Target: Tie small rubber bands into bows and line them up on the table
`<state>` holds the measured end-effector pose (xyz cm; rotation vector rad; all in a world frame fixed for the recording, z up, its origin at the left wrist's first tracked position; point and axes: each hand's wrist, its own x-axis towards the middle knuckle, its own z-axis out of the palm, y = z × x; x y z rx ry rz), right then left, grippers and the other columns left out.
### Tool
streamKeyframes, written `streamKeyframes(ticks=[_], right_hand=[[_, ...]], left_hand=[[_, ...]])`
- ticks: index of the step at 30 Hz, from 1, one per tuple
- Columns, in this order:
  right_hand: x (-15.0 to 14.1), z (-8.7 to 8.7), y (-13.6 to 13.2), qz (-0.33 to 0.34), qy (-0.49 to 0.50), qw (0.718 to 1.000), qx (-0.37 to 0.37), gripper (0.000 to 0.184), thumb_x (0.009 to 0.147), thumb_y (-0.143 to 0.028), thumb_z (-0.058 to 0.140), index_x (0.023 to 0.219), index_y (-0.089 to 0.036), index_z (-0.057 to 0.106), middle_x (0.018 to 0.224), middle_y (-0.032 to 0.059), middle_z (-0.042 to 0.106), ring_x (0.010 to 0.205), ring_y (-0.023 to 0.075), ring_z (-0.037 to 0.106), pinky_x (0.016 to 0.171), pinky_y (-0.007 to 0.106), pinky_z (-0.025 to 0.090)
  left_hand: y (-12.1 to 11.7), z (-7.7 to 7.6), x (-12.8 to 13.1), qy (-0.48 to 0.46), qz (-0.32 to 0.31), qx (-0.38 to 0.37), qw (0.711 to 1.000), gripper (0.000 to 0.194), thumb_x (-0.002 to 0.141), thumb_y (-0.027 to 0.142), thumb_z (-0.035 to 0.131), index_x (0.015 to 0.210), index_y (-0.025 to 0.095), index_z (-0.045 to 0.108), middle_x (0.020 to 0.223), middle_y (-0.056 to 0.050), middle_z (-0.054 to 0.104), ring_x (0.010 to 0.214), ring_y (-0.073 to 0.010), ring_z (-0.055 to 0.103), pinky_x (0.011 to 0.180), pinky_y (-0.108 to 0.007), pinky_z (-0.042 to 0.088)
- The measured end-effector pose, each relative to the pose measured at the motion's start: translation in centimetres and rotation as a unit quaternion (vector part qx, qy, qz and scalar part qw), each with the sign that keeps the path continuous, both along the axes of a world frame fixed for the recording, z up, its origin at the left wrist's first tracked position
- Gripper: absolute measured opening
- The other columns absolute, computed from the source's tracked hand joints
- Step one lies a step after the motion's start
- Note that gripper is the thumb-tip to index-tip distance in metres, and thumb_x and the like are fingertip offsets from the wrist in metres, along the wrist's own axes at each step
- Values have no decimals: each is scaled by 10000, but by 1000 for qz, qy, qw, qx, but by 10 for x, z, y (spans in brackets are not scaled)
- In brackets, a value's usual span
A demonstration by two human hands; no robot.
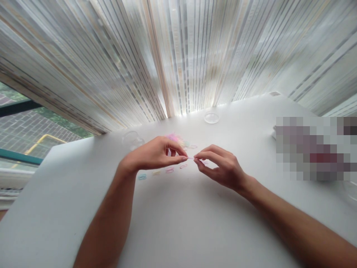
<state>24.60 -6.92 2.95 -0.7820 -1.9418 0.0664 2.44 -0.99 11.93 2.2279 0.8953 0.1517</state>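
Observation:
Over the middle of the white table [167, 223], my left hand [156, 153] pinches one end of a thin pinkish loop [190, 158] between thumb and fingers. The other end is pinched in the fingertips of my right hand [223, 163], so the loop spans the small gap between the hands. Whether it is a rubber band or a paper clip is too small to tell. Beneath lie similar small loops: a teal one [142, 176], a yellowish one [156, 173] and pink ones [170, 170]. A pastel pile [175, 139] is partly hidden behind my left hand.
A round clear lid or dish [212, 118] lies near the table's back edge, and a clear container [133, 139] stands behind my left wrist. Striped curtains [178, 56] hang behind the table. A blurred-out area [315, 149] covers something at the right.

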Motion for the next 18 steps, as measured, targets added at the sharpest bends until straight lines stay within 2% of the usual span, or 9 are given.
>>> streamKeyframes(ticks=[5, 10, 14, 18], right_hand=[[3, -5, 7, -27, 38, 999, -28, 88, 934, -155, 604, 925, -198, 679, 778, 32, 694, 654, 137, 631, 615, 255, 538], [13, -13, 21, -95, 130, 979, -124, 133, 929, -227, 584, 846, -202, 686, 739, 21, 693, 622, 144, 605, 603, 274, 524], [20, -20, 32, -140, 191, 945, -225, 177, 894, -337, 610, 850, -197, 709, 794, 33, 727, 624, 152, 613, 590, 279, 517], [21, -22, 37, -160, 216, 920, -286, 237, 862, -407, 619, 837, -192, 714, 772, 33, 721, 612, 158, 610, 604, 291, 513]], left_hand=[[-4, 1, -2, 21, 30, 26, 999, 216, 894, 373, 665, 915, 214, 811, 762, 5, 750, 636, -120, 605, 582, -213, 447], [-17, -6, -28, 36, 74, 48, 995, 244, 886, 416, 662, 903, 222, 810, 816, -11, 768, 674, -137, 613, 594, -223, 453], [-36, -24, -60, 16, 121, 63, 991, 246, 901, 409, 646, 879, 220, 801, 778, -16, 749, 652, -129, 577, 592, -219, 452], [-51, -49, -80, -22, 171, 93, 981, 216, 896, 384, 673, 882, 208, 798, 750, -20, 715, 613, -112, 520, 577, -217, 430]])
